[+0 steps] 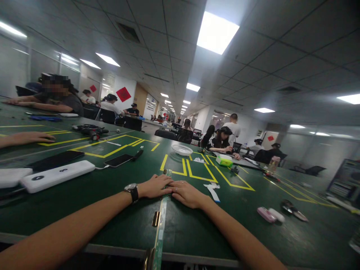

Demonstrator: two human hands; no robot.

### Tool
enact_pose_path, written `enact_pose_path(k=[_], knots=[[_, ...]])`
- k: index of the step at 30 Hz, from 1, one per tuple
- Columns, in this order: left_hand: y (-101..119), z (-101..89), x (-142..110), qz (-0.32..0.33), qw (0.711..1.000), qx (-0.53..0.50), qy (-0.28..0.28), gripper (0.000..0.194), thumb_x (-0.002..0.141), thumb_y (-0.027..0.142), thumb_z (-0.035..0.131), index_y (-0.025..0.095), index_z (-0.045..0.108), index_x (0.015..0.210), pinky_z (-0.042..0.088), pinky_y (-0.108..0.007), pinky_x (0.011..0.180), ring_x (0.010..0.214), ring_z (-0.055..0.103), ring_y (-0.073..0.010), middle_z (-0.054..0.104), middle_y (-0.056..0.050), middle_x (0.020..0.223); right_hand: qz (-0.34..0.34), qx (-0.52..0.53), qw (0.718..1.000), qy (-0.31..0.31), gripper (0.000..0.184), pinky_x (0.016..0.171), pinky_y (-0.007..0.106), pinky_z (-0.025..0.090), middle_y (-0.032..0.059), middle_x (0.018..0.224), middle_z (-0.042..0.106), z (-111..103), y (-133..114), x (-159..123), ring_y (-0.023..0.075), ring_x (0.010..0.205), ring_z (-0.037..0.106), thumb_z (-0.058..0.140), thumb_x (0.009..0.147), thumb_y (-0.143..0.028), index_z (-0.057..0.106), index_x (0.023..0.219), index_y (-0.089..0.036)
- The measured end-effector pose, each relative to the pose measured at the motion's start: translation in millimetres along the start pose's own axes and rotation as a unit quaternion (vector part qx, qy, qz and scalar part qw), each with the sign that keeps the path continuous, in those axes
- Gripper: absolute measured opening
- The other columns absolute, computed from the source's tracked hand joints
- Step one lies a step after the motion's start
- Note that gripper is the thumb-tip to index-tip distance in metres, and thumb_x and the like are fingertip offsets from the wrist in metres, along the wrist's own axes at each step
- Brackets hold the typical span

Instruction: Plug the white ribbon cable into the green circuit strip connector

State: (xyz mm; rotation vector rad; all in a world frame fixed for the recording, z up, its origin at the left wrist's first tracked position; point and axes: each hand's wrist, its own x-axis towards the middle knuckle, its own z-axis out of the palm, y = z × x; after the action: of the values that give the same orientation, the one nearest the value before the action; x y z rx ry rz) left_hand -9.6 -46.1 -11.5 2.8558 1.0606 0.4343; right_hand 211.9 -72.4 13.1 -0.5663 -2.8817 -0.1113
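Observation:
A long narrow green circuit board strip (162,213) lies on the green table (118,221), running from the near edge away from me. My left hand (155,186), with a wristwatch on its wrist, rests on the strip's far part with fingers curled down over it. My right hand (186,193), a ring on one finger, lies against the left hand on the same strip, fingers pressed on it. A small brass-coloured part (156,218) sits on the strip nearer to me.
Two white power banks (57,175), a black phone (119,160), a white basket (182,150), a green-white box (224,160), white tape scraps (213,190) and small pink and white items (270,214) lie on the table. Another person's hand (28,138) rests far left. Several people sit at tables beyond.

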Motion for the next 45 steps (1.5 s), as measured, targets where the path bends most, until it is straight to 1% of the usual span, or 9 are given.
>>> enact_pose_path(k=[2,4,6,8,11,17,21,24,45], knots=[[0,1.6,0,-0.005,1.000,0.001,-0.012,0.052,0.096,0.055,0.037,0.022,0.046,0.135,0.033,-0.046,0.100,0.130,0.040,-0.0296,0.045,-0.011,0.143,0.028,-0.030,0.999,0.003,0.033,0.106,0.034,0.034,0.0082,0.131,0.057,-1,7,-3,0.0188,0.123,0.048,0.043,0.096,-0.026,0.056,0.126,-0.020],[-1,2.2,0,-0.014,1.000,0.003,-0.014,0.054,0.096,0.057,0.038,0.022,0.044,0.137,0.032,-0.046,0.100,0.132,0.038,-0.0295,0.042,-0.012,0.146,0.127,-0.074,0.989,0.010,0.029,0.101,0.035,0.037,0.0105,0.122,0.062,-5,22,-12,0.0211,0.115,0.054,0.043,0.096,-0.027,0.063,0.115,-0.018],[-2,2.3,0,-0.021,1.000,0.006,-0.014,0.056,0.097,0.057,0.035,0.022,0.043,0.139,0.032,-0.046,0.100,0.133,0.037,-0.0292,0.040,-0.012,0.147,0.291,-0.120,0.949,0.003,0.031,0.095,0.035,0.040,0.0137,0.109,0.066,-11,42,-27,0.0227,0.107,0.058,0.040,0.097,-0.030,0.067,0.103,-0.015],[-3,2.4,0,-0.034,0.999,0.009,-0.010,0.057,0.097,0.058,0.033,0.022,0.042,0.140,0.031,-0.047,0.101,0.133,0.036,-0.0298,0.039,-0.013,0.148,0.451,-0.153,0.879,-0.022,0.035,0.088,0.033,0.043,0.0168,0.102,0.067,-18,60,-46,0.0240,0.100,0.061,0.039,0.096,-0.032,0.069,0.096,-0.013],[-5,2.8,0,-0.056,0.998,0.013,-0.009,0.062,0.095,0.061,0.032,0.021,0.042,0.141,0.029,-0.051,0.101,0.134,0.035,-0.0321,0.037,-0.014,0.149,0.522,-0.164,0.835,-0.047,0.031,0.077,0.035,0.046,0.0199,0.087,0.068,-28,75,-71,0.0259,0.084,0.065,0.044,0.092,-0.025,0.070,0.086,-0.009],[-5,1.1,0,-0.076,0.997,0.008,-0.030,0.070,0.094,0.066,0.028,0.019,0.037,0.145,0.027,-0.054,0.103,0.135,0.033,-0.0328,0.034,-0.015,0.151,0.466,-0.136,0.873,-0.047,0.025,0.078,0.029,0.046,0.0147,0.098,0.068,-21,66,-67,0.0228,0.091,0.065,0.049,0.089,-0.025,0.071,0.090,-0.014],[-4,0.9,0,-0.084,0.996,0.006,-0.034,0.069,0.094,0.066,0.028,0.020,0.036,0.145,0.027,-0.054,0.103,0.137,0.031,-0.0325,0.032,-0.015,0.152,0.295,-0.053,0.954,-0.007,0.024,0.086,0.028,0.044,0.0093,0.102,0.067,-8,49,-39,0.0194,0.096,0.062,0.049,0.090,-0.025,0.070,0.099,-0.017],[-6,2.7,0,-0.085,0.996,0.004,-0.037,0.069,0.094,0.066,0.029,0.021,0.035,0.146,0.026,-0.054,0.103,0.138,0.029,-0.0329,0.031,-0.014,0.152,0.178,0.002,0.984,0.033,0.022,0.092,0.031,0.044,0.0090,0.106,0.067,1,38,-26,0.0198,0.100,0.060,0.050,0.089,-0.021,0.068,0.101,-0.017],[-9,2.4,-1,-0.077,0.995,-0.005,-0.068,0.077,0.091,0.073,0.023,0.022,0.029,0.149,0.020,-0.055,0.106,0.141,0.022,-0.0334,0.023,-0.015,0.155,0.083,0.051,0.995,0.033,0.032,0.100,0.034,0.041,0.0095,0.115,0.061,-3,10,-16,0.0195,0.109,0.054,0.047,0.092,-0.015,0.062,0.120,-0.019]])
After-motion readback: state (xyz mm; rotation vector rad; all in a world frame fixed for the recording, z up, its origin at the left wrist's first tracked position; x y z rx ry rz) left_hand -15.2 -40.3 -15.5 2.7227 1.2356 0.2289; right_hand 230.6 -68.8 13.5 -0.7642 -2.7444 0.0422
